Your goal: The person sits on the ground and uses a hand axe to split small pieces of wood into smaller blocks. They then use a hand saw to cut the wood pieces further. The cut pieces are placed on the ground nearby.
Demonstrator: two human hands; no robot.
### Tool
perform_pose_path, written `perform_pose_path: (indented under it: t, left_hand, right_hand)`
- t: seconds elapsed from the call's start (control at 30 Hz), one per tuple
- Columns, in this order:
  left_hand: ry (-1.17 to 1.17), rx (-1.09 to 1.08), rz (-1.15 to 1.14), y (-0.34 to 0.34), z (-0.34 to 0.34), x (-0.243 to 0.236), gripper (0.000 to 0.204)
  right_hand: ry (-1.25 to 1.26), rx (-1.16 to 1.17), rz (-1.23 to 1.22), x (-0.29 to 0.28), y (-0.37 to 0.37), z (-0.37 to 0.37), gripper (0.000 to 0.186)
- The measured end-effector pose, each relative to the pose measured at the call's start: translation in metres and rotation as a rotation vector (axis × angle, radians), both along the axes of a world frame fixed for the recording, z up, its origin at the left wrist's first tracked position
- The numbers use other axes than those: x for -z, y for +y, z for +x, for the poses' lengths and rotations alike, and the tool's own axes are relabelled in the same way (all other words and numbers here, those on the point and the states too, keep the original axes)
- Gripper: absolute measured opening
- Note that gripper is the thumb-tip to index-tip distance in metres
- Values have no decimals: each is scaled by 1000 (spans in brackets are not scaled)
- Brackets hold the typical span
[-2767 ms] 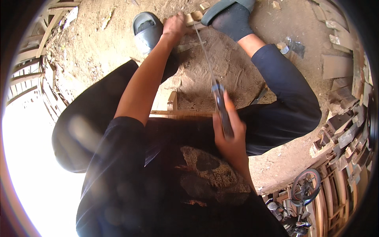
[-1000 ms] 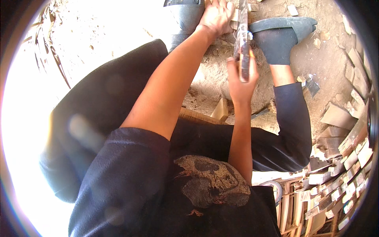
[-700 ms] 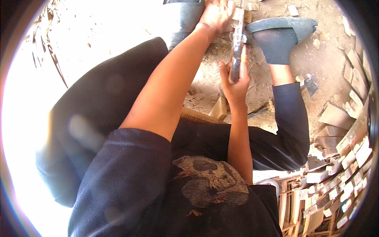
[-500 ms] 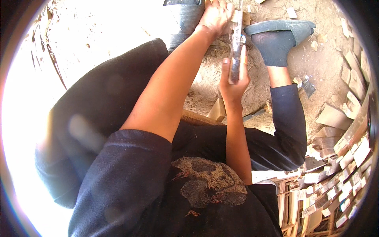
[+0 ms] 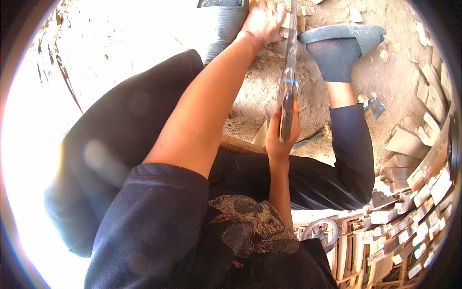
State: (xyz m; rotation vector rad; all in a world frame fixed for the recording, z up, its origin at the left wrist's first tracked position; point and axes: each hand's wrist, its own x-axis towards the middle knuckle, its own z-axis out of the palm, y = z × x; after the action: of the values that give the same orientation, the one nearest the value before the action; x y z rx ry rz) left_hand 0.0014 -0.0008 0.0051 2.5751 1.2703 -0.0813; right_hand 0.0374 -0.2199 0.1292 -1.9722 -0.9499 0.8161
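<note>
My right hand (image 5: pixel 283 126) is wrapped around the handle of a handsaw (image 5: pixel 290 62), whose long thin blade is seen nearly edge-on and points away from me. At the top edge of the view my left hand (image 5: pixel 262 23) presses down, its fingers curled over a piece of wood (image 5: pixel 285 30). The blade runs across this wood just to the right of my left fingers. How far the blade is into the wood cannot be made out. The far end of the saw is cut off by the view's edge.
My sandalled feet stand on either side, the left sandal (image 5: pixel 224 21) beside my left hand, the right sandal (image 5: pixel 337 34) right of the blade. Wood offcuts (image 5: pixel 356 16) lie on the dirt ground (image 5: pixel 255 91). Stacked wood pieces (image 5: pixel 409 219) and a spoked wheel (image 5: pixel 321 230) are at the lower right.
My right hand has drawn the saw back toward me, so more of the blade shows. The left hand has stayed nearly still on the wood.
</note>
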Motion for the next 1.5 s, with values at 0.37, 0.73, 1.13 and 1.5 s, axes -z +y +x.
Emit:
perform_pose_path:
  t: [0.37, 0.73, 1.13, 1.5]
  left_hand:
    - [55, 22, 70, -1, 5, 4, 78]
    - [15, 80, 210, -1, 5, 10, 73]
    - [81, 66, 137, 3, 3, 5, 61]
    - [64, 124, 184, 0, -1, 0, 48]
  right_hand:
    - [-78, -23, 73, 21, -23, 1, 54]
    - [57, 25, 27, 11, -8, 4, 59]
    - [313, 73, -103, 2, 9, 19, 60]
    - [379, 72, -182, -4, 18, 25, 65]
